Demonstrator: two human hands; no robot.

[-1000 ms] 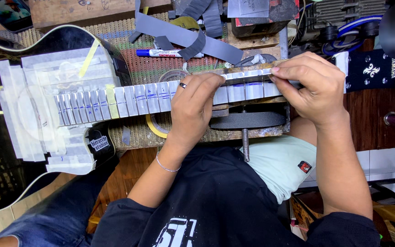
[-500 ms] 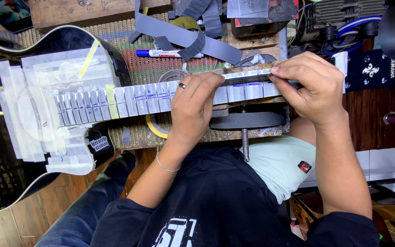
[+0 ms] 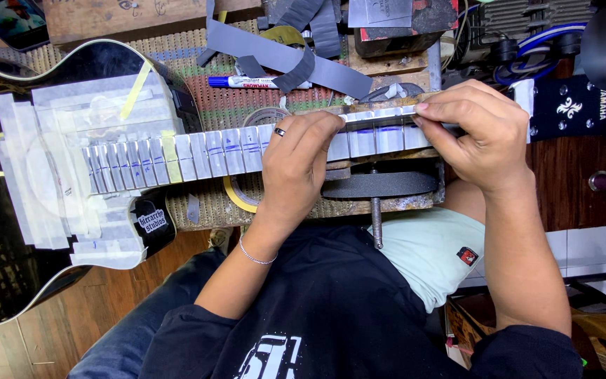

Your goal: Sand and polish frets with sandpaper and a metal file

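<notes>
A black acoustic guitar point(image 3: 8, 274) lies across the bench with its body at the left. White masking tape covers its top and its neck point(image 3: 205, 154), leaving thin gaps at the frets. My left hand point(image 3: 296, 168), with a ring and a thin bracelet, curls over the middle of the neck, fingertips pressed on the taped fretboard. Further right, my right hand point(image 3: 485, 140) grips the neck near the headstock point(image 3: 562, 105), fingertips pinching its edge. Whether a loose tape strip is between the fingers I cannot tell.
A roll of tape point(image 3: 243, 193) lies under the neck on a woven mat point(image 3: 233, 105). A blue marker point(image 3: 243, 81) and grey strips point(image 3: 282, 56) lie behind it. A dark clamp with a screw point(image 3: 376, 193) sits below the neck. Wooden blocks and cables crowd the back right.
Both hands stay on the neck almost unmoved. My jeans-clad leg at the lower left has drawn in to the right.
</notes>
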